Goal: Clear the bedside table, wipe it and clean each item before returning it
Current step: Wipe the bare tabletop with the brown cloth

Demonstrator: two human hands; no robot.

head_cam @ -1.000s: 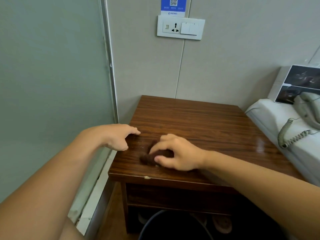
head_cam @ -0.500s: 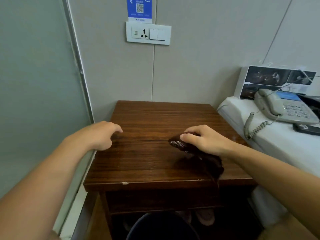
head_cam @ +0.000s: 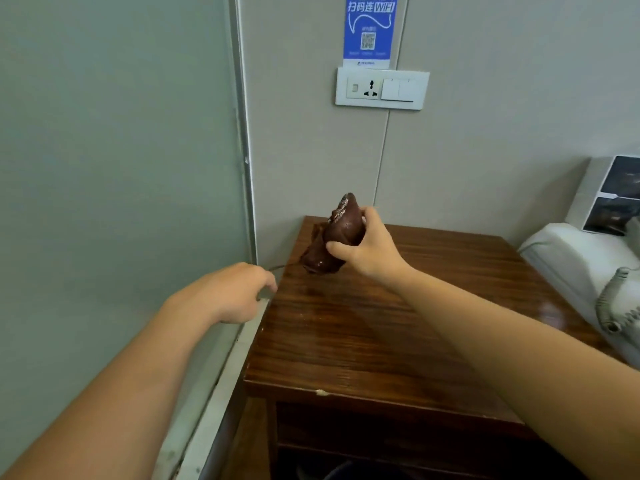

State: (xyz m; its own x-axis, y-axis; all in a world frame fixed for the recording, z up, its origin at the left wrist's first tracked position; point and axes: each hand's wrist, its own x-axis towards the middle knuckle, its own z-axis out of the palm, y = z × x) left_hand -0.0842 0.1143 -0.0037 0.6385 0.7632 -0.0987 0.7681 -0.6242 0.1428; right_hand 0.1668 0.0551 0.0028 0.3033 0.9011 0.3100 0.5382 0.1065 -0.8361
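The dark wooden bedside table (head_cam: 398, 327) stands in the corner, its top bare and glossy. My right hand (head_cam: 367, 251) grips a bunched dark brown cloth (head_cam: 337, 233) and holds it lifted above the table's far left corner. My left hand (head_cam: 235, 292) hovers at the table's left edge, over the gap by the glass panel, fingers loosely curled and pointing at the edge. It holds nothing that I can see.
A frosted glass panel (head_cam: 114, 188) with a metal frame runs along the left. A socket and switch plate (head_cam: 381, 88) sits on the wall under a blue sign. At right, a white bed (head_cam: 568, 258) carries a coiled phone cord (head_cam: 616, 306) and a picture card (head_cam: 613, 195).
My right hand has lifted the cloth off the table top and carried it up toward the far left corner. My left hand has slid off the top to its left edge.
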